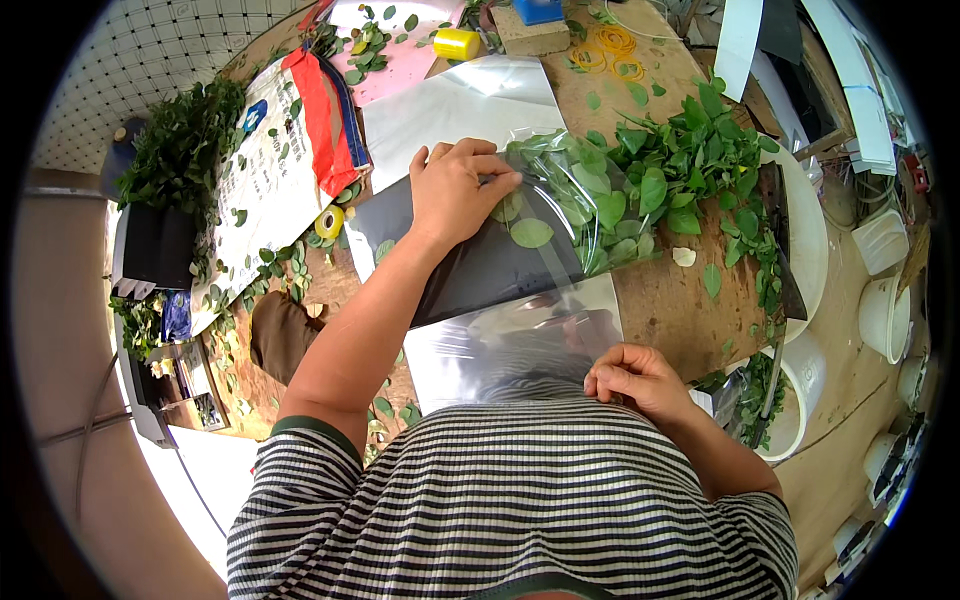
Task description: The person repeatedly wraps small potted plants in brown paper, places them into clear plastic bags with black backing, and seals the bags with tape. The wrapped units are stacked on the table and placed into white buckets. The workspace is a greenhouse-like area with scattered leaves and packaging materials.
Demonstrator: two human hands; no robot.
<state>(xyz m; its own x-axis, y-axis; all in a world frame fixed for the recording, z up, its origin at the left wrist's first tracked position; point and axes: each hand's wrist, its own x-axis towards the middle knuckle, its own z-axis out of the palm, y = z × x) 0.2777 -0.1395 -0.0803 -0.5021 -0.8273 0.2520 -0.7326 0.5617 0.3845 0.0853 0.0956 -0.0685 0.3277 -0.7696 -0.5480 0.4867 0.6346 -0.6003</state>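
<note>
My left hand (460,190) reaches across the table, its thumb and bent fingers closed on the edge of a clear plastic wrap (590,255). Inside this wrap lies the lower part of a bunch of leafy green stems (690,150), whose leaves spread out to the right. Under the wrap is a dark sheet (490,280), on top of a shiny silvery sheet (470,360). My right hand (640,380) is closed close to my body, beside the silvery sheet's near right corner; its curled fingers hide whatever they may hold.
Yellow rubber bands (610,50), a yellow roll (457,44) and a block (530,35) lie at the back. A yellow tape roll (329,222) sits left, near a printed sack (265,180). Dark foliage (185,140) stands far left. White buckets (800,390) flank the right edge.
</note>
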